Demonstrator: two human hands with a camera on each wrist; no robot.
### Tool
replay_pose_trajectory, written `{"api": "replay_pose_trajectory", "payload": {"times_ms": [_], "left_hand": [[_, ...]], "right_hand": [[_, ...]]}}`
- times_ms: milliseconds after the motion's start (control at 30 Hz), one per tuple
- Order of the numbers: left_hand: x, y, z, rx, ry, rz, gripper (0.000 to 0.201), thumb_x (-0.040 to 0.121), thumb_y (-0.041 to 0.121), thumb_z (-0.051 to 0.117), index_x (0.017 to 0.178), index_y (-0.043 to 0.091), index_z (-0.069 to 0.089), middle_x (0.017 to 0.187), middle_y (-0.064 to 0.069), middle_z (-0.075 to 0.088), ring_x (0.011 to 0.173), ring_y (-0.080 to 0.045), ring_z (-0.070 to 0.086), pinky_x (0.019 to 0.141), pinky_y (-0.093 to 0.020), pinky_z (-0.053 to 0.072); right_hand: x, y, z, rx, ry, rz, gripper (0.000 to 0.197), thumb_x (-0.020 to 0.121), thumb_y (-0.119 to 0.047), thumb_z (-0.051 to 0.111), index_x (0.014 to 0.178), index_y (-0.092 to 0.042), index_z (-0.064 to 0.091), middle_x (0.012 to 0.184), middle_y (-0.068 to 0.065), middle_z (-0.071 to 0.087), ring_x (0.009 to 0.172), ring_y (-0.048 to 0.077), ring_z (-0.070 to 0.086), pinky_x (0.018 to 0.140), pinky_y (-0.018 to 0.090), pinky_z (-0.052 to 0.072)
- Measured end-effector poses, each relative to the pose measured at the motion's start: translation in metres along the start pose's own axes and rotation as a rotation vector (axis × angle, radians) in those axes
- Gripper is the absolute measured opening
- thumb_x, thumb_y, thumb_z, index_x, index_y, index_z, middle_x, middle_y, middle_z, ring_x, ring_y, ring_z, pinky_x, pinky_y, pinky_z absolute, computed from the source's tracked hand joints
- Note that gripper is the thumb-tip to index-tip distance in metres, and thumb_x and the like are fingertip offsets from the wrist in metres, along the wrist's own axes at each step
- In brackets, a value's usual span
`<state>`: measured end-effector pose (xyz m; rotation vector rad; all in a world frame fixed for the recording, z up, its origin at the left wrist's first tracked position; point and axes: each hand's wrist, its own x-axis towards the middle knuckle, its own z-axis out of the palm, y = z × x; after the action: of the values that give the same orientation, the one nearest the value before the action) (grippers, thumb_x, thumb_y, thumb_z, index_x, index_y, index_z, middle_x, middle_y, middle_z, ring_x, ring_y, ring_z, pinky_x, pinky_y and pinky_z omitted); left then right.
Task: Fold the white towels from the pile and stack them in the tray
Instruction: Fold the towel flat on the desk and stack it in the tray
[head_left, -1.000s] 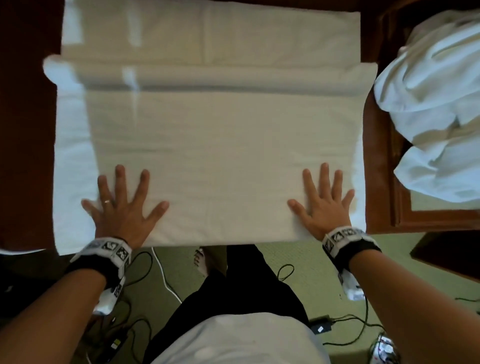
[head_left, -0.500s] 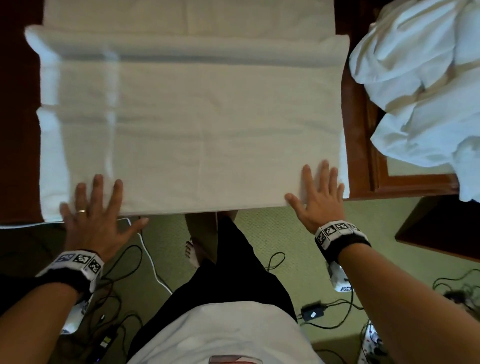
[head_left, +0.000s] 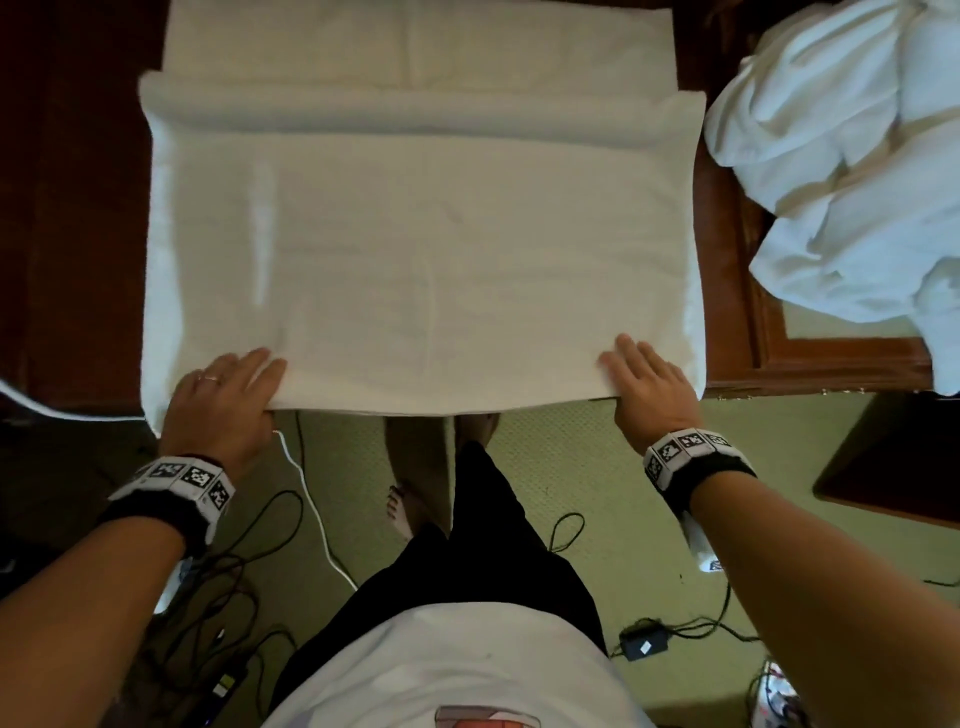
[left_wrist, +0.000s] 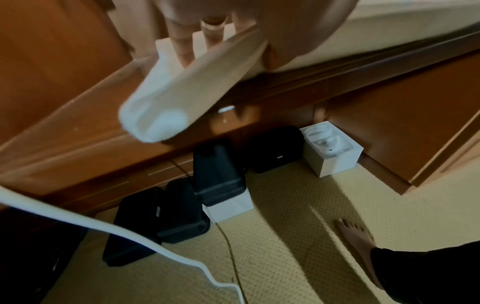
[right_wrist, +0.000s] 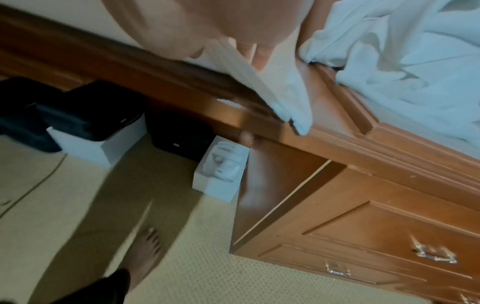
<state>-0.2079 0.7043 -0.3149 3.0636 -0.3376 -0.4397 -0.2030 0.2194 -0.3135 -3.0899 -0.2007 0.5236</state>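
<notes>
A white towel (head_left: 415, 270) lies spread flat on the dark wooden table (head_left: 72, 208), its far edge rolled up in a ridge. My left hand (head_left: 228, 389) holds its near left corner and my right hand (head_left: 644, 379) holds its near right corner. On both, the fingers lie on top and the thumbs are tucked under the edge. In the left wrist view the towel corner (left_wrist: 182, 86) hangs below the fingers (left_wrist: 182, 47). In the right wrist view the other corner (right_wrist: 283, 88) droops over the table edge. The crumpled towel pile (head_left: 841, 156) sits at the right.
A folded white towel (head_left: 415, 47) lies behind the spread one. The pile rests over a raised wooden rim (head_left: 831, 358). Under the table stand black cases (left_wrist: 218, 170) and white boxes (left_wrist: 335, 150). Cables (head_left: 311, 519) trail over the green carpet beside my bare foot (head_left: 400, 509). Drawers (right_wrist: 389, 246) are at the right.
Both hands slid back from lying flat and spread on the towel to its near edge, and now pinch the two near corners. The towel itself has stayed flat.
</notes>
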Motion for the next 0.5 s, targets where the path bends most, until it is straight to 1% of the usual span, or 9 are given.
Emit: {"api": "replay_pose_trajectory", "payload": {"times_ms": [100, 133, 167, 233, 300, 333, 400, 433, 500], "left_hand": [[0.003, -0.004, -0.024, 0.017, 0.031, -0.023, 0.038, 0.064, -0.014, 0.076, 0.100, -0.003, 0.068, 0.092, -0.026, 0.064, 0.077, -0.045, 0.063, 0.067, -0.057, 0.053], [0.005, -0.002, -0.035, 0.001, 0.006, -0.046, 0.029, 0.066, -0.015, 0.074, 0.091, -0.001, 0.069, 0.082, -0.023, 0.062, 0.067, -0.042, 0.061, 0.061, -0.053, 0.053], [0.008, 0.000, -0.046, -0.019, -0.025, -0.080, 0.021, 0.072, -0.012, 0.071, 0.087, 0.003, 0.069, 0.079, -0.020, 0.062, 0.066, -0.040, 0.061, 0.061, -0.050, 0.054], [0.013, 0.002, -0.059, -0.013, -0.206, -0.168, 0.018, 0.088, 0.000, 0.063, 0.094, 0.014, 0.071, 0.093, -0.014, 0.068, 0.082, -0.036, 0.065, 0.074, -0.043, 0.055], [0.014, -0.001, -0.064, 0.011, -0.448, -0.188, 0.029, 0.094, 0.006, 0.054, 0.111, 0.021, 0.071, 0.114, -0.010, 0.069, 0.101, -0.032, 0.065, 0.085, -0.038, 0.052], [0.014, -0.003, -0.067, -0.005, -0.502, -0.197, 0.034, 0.095, 0.006, 0.050, 0.116, 0.022, 0.071, 0.120, -0.010, 0.068, 0.106, -0.031, 0.065, 0.089, -0.038, 0.052], [0.017, -0.010, -0.075, -0.043, -0.475, -0.209, 0.037, 0.099, 0.006, 0.046, 0.122, 0.023, 0.070, 0.129, -0.012, 0.067, 0.114, -0.033, 0.063, 0.096, -0.040, 0.052], [0.021, -0.013, -0.082, -0.065, -0.426, -0.224, 0.036, 0.101, 0.007, 0.046, 0.122, 0.023, 0.070, 0.129, -0.013, 0.067, 0.114, -0.035, 0.064, 0.094, -0.040, 0.052], [0.031, -0.016, -0.095, -0.118, -0.323, -0.248, 0.029, 0.100, 0.005, 0.047, 0.103, 0.022, 0.071, 0.108, -0.017, 0.072, 0.091, -0.034, 0.066, 0.076, -0.036, 0.052]], "right_hand": [[0.011, 0.004, -0.028, -0.054, 0.030, 0.067, 0.034, 0.077, -0.004, 0.057, 0.110, -0.008, 0.062, 0.121, 0.017, 0.060, 0.114, 0.038, 0.054, 0.093, 0.049, 0.044], [0.015, 0.003, -0.038, -0.084, -0.015, 0.098, 0.026, 0.081, -0.005, 0.057, 0.106, -0.009, 0.062, 0.111, 0.014, 0.064, 0.106, 0.037, 0.058, 0.091, 0.046, 0.045], [0.018, 0.000, -0.047, -0.117, -0.084, 0.120, 0.020, 0.085, -0.007, 0.056, 0.103, -0.011, 0.063, 0.105, 0.012, 0.066, 0.099, 0.036, 0.062, 0.088, 0.044, 0.047], [0.020, -0.005, -0.062, -0.147, -0.272, 0.161, 0.019, 0.089, -0.011, 0.055, 0.103, -0.015, 0.066, 0.104, 0.011, 0.068, 0.093, 0.033, 0.066, 0.083, 0.039, 0.052], [0.020, -0.003, -0.069, -0.107, -0.424, 0.197, 0.023, 0.088, -0.012, 0.054, 0.105, -0.015, 0.070, 0.108, 0.012, 0.070, 0.095, 0.031, 0.067, 0.081, 0.035, 0.054], [0.019, -0.001, -0.072, -0.087, -0.461, 0.216, 0.025, 0.088, -0.011, 0.054, 0.106, -0.015, 0.071, 0.109, 0.011, 0.070, 0.095, 0.031, 0.068, 0.082, 0.035, 0.054], [0.020, 0.003, -0.078, -0.072, -0.453, 0.248, 0.025, 0.089, -0.011, 0.051, 0.105, -0.014, 0.070, 0.107, 0.010, 0.070, 0.093, 0.030, 0.067, 0.082, 0.035, 0.054], [0.021, 0.004, -0.083, -0.073, -0.422, 0.258, 0.024, 0.089, -0.011, 0.049, 0.103, -0.014, 0.069, 0.106, 0.010, 0.069, 0.092, 0.030, 0.067, 0.082, 0.036, 0.054], [0.029, 0.006, -0.096, -0.075, -0.344, 0.275, 0.024, 0.090, -0.010, 0.047, 0.102, -0.015, 0.067, 0.107, 0.010, 0.068, 0.095, 0.031, 0.066, 0.083, 0.037, 0.053]]}}
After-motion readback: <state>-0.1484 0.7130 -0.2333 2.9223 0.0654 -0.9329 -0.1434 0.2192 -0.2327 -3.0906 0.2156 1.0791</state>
